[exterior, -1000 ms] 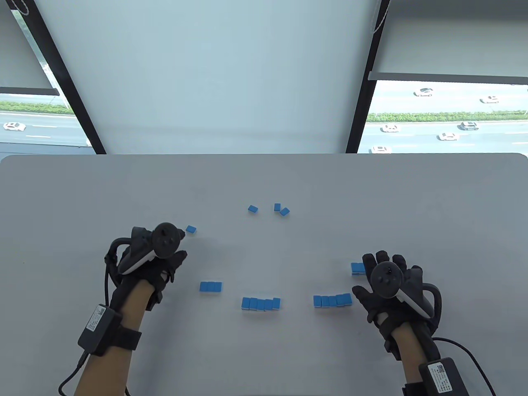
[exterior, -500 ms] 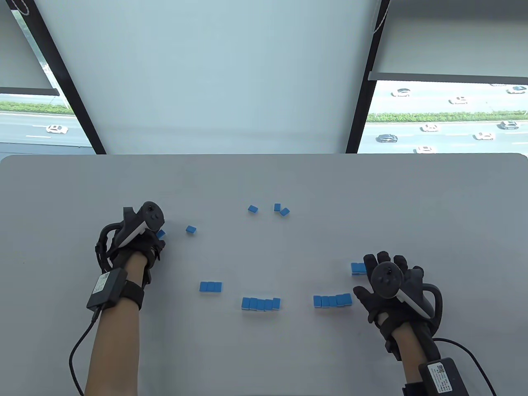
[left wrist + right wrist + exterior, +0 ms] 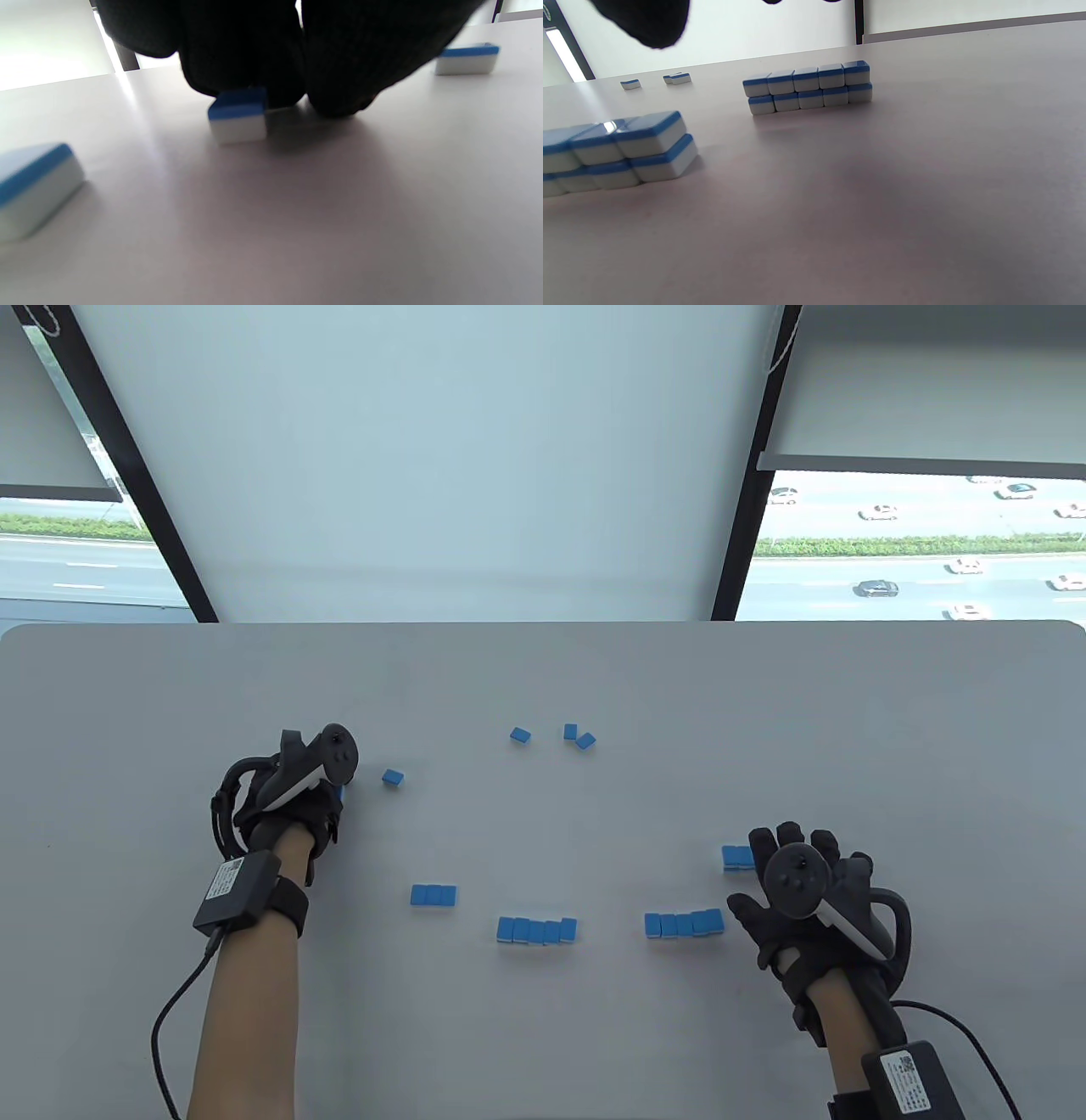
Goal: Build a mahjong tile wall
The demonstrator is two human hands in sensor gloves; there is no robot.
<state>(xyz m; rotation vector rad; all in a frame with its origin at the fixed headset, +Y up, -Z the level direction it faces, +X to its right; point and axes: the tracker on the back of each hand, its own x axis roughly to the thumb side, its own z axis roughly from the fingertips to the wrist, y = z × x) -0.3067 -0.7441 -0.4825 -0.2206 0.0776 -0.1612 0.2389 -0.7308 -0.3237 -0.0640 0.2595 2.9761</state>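
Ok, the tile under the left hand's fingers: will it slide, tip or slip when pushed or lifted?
The tile lies flat and low on the smooth table, so it likely slides rather than tips. It looks rigid and blocky, probably easy to pinch. Its glossy sides may be slightly slippery for the left hand.

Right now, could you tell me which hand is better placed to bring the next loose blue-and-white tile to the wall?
Left. The left hand already pinches a loose blue-and-white mahjong tile; the right hand rests open.

Grey table (image 3: 764, 712), pale blind (image 3: 441, 458), windows (image 3: 916, 551) over perhaps a highway.
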